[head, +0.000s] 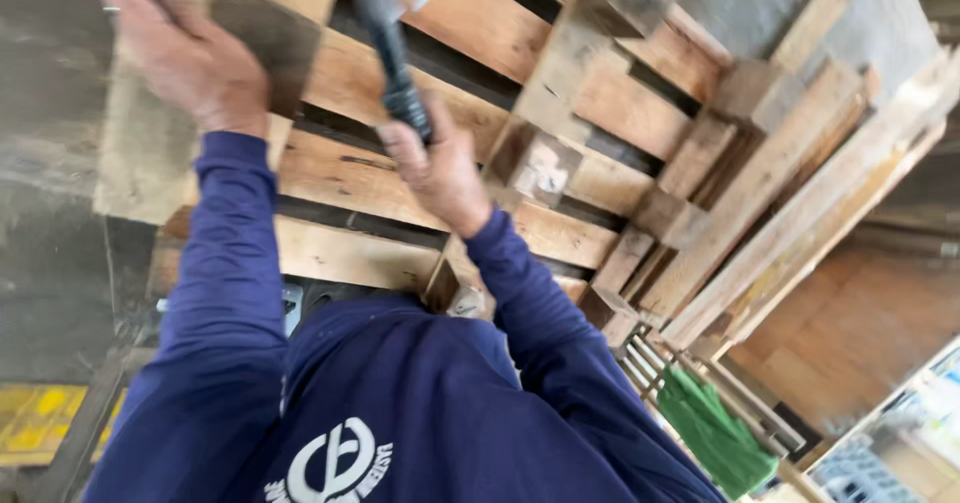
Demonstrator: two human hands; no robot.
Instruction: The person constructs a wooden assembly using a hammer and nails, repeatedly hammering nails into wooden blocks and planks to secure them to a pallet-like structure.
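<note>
A wooden pallet of slats and blocks fills the upper middle of the head view. My right hand grips the dark handle of a hammer, whose head is blurred near the top edge. My left hand rests at the upper left on a wooden block of the pallet, with a thin nail-like metal piece poking out past the fingers. Both arms wear dark blue sleeves, and my blue shirt fills the bottom.
More pallet boards and loose planks are stacked to the right. A green cloth lies on a slatted frame at lower right. Grey concrete floor is on the left, with a yellow object at lower left.
</note>
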